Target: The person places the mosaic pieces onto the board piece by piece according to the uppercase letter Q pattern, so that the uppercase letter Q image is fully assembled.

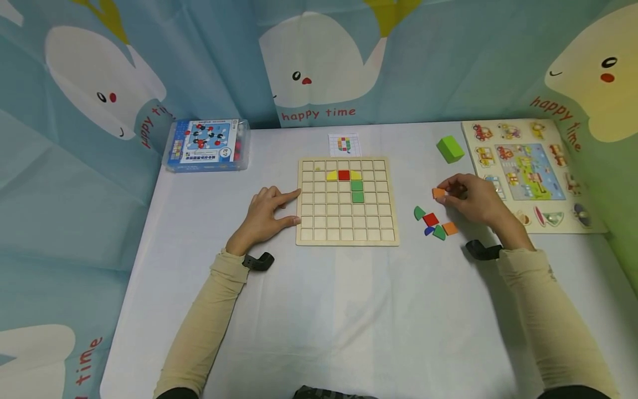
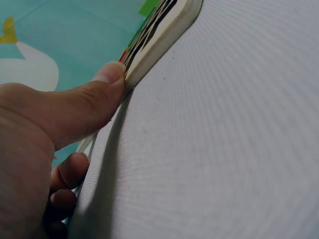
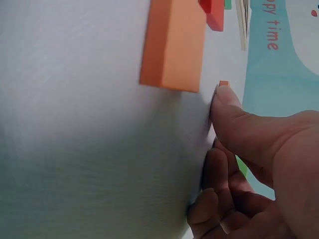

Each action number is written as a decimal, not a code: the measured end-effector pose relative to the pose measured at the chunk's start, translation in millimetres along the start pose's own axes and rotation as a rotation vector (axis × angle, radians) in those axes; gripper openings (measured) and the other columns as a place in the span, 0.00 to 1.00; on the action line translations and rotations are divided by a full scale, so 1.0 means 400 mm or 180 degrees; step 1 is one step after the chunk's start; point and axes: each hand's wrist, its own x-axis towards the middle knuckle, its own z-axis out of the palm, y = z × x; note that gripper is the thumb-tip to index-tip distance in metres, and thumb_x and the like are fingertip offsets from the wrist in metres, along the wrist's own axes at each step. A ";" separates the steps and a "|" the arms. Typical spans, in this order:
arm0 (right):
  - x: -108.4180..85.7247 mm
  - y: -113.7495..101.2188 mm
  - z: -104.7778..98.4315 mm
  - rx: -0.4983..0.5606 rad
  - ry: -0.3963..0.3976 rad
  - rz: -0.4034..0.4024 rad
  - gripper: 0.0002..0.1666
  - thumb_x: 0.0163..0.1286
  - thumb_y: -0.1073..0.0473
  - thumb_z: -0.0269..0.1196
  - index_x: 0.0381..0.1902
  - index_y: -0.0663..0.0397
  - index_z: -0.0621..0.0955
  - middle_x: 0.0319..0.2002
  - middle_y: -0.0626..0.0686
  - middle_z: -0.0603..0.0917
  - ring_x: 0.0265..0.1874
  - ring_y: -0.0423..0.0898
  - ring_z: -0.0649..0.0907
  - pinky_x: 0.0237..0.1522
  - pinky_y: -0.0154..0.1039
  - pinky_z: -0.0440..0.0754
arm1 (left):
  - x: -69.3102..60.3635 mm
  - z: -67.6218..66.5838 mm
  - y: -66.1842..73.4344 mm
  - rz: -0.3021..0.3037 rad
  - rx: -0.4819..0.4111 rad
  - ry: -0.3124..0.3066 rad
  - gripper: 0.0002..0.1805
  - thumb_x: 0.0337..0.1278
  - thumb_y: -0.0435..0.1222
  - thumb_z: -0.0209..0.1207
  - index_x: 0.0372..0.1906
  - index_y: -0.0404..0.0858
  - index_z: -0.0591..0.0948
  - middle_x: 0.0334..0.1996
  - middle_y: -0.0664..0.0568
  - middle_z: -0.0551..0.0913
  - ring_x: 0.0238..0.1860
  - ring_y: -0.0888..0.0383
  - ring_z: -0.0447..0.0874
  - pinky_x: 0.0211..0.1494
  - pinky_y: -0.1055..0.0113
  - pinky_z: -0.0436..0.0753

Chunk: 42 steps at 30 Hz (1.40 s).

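Observation:
A wooden grid board [image 1: 347, 243] lies flat in the middle of the white table. Two yellow quarter-round tiles, a red square tile [image 1: 344, 175] and two green square tiles [image 1: 357, 197] sit in its cells. At the board's left edge, my left hand [image 1: 264, 213] touches the rim with index finger and thumb spread apart; the left wrist view shows the thumb [image 2: 107, 82] against the side. To the right of the board, my right hand [image 1: 471, 199] pinches an orange tile [image 1: 438, 193] between thumb and fingers, close over the table.
Near my right hand lie loose tiles: red [image 1: 431, 219], orange [image 1: 449, 228], blue [image 1: 429, 230] and green [image 1: 420, 213]. A pattern card [image 1: 353, 152] lies behind the board. Around them are a green block [image 1: 450, 149], a picture puzzle [image 1: 578, 219] and a plastic box [image 1: 206, 147].

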 end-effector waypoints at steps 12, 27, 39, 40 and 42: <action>-0.009 -0.009 -0.002 0.0038 0.0061 -0.0026 0.16 0.77 0.62 0.66 0.57 0.66 0.80 0.49 0.68 0.85 0.46 0.61 0.82 0.37 0.18 0.67 | -0.002 0.003 -0.003 -0.0006 -0.0042 -0.0019 0.39 0.59 0.47 0.76 0.75 0.47 0.77 0.36 0.49 0.71 0.39 0.52 0.62 0.50 0.57 0.59; 0.005 -0.082 0.030 0.0279 0.0304 -0.0261 0.16 0.73 0.66 0.70 0.56 0.64 0.85 0.47 0.67 0.88 0.41 0.59 0.85 0.38 0.14 0.69 | 0.005 0.004 -0.006 0.0066 0.0016 -0.0024 0.40 0.59 0.47 0.76 0.76 0.47 0.76 0.36 0.50 0.71 0.39 0.53 0.62 0.50 0.57 0.59; 0.051 -0.147 0.068 0.0566 0.0224 -0.0494 0.15 0.73 0.65 0.69 0.57 0.60 0.87 0.44 0.62 0.90 0.36 0.35 0.83 0.39 0.21 0.76 | 0.006 0.006 -0.008 0.0040 0.0030 -0.0011 0.40 0.58 0.48 0.76 0.76 0.49 0.77 0.36 0.50 0.71 0.39 0.53 0.61 0.49 0.58 0.58; 0.056 -0.153 0.072 0.0599 0.0217 -0.0501 0.15 0.73 0.65 0.69 0.56 0.60 0.87 0.44 0.62 0.90 0.36 0.35 0.83 0.39 0.21 0.76 | 0.005 0.006 -0.009 0.0030 0.0031 -0.0013 0.40 0.58 0.48 0.76 0.76 0.49 0.77 0.36 0.50 0.71 0.39 0.53 0.61 0.49 0.58 0.58; 0.066 -0.167 0.081 0.0656 0.0200 -0.0523 0.14 0.73 0.65 0.69 0.55 0.60 0.87 0.44 0.62 0.90 0.37 0.37 0.83 0.39 0.22 0.76 | 0.004 0.005 -0.011 0.0013 0.0034 -0.0013 0.40 0.58 0.48 0.76 0.76 0.49 0.77 0.36 0.50 0.71 0.39 0.53 0.62 0.50 0.57 0.59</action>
